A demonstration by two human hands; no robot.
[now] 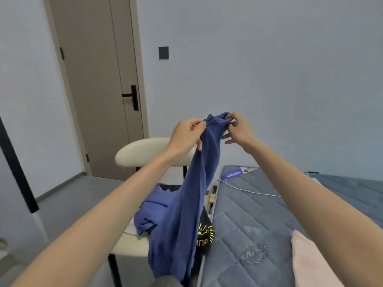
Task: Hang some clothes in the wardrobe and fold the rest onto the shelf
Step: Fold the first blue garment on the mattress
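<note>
Both my bare arms reach forward and upward, meeting near the centre of the view. My left arm enters from the lower left, my right arm from the lower right, both nearly straight. My left hand (187,133) shows its back to me, with thumb and forefinger pinching the top edge of a blue garment (186,204) and the other fingers curled underneath. My right hand (238,127), just beside it at the same height, pinches the same edge between thumb and forefinger, and its remaining fingers are loosely spread and point down to the left. Both wrists are slightly bent.
</note>
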